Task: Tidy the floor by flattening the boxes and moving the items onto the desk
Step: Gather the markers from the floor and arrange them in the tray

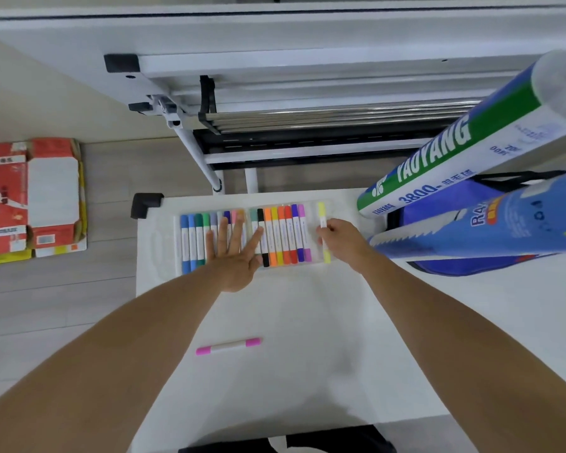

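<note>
A clear tray of coloured markers (281, 238) lies on the white desk (307, 305). My left hand (234, 253) lies flat on the markers in the middle of the tray, fingers spread and straight. My right hand (340, 240) pinches a yellow marker (322, 220) at the tray's right end. A loose pink marker (228, 346) lies on the desk nearer to me. Flattened red and white boxes (30, 201) lie on the floor at the left.
A green and white shuttlecock tube (464, 138) and a blue tube (504, 223) rest on a blue bag (438, 207) at the desk's right. A second white desk with a metal frame (275, 93) stands behind. Black corner guard (144, 204) on the desk's far left corner.
</note>
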A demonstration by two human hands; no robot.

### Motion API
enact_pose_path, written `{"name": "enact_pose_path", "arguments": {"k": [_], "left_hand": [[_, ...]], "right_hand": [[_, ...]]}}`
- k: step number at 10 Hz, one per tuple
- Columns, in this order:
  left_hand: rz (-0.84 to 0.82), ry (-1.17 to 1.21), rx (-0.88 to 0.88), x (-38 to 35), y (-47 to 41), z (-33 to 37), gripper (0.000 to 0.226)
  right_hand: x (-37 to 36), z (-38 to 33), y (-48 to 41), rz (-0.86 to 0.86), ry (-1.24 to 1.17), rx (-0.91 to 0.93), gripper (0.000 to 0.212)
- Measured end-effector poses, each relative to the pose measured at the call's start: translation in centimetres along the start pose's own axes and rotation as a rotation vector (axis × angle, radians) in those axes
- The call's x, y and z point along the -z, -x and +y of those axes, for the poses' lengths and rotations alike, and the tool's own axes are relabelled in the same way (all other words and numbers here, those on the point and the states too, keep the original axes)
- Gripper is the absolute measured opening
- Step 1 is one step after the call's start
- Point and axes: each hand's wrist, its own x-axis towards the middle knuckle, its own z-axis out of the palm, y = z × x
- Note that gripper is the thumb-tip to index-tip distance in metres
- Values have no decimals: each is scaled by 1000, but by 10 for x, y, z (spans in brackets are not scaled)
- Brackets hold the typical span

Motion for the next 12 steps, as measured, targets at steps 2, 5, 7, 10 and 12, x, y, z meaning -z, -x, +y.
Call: {"name": "enact_pose_path", "arguments": {"k": [2,5,7,10,12], "left_hand": [[-7,15,2,1,1,2,66],[-1,19,-15,0,1,-1,66],[12,14,-20,-2,0,-2,67],[40,14,-34,-5,-3,-3,67],[62,2,-41,-9,-5,-5,67]], "right_hand": [[-6,-4,-8,2,108,92,30],[-13,-2,-15,98,217,119,20],[-18,-8,-17,110,210,93,20],[-25,-8,-25,204,269,16,17],[-30,-7,-22,268,287,3,21]]}}
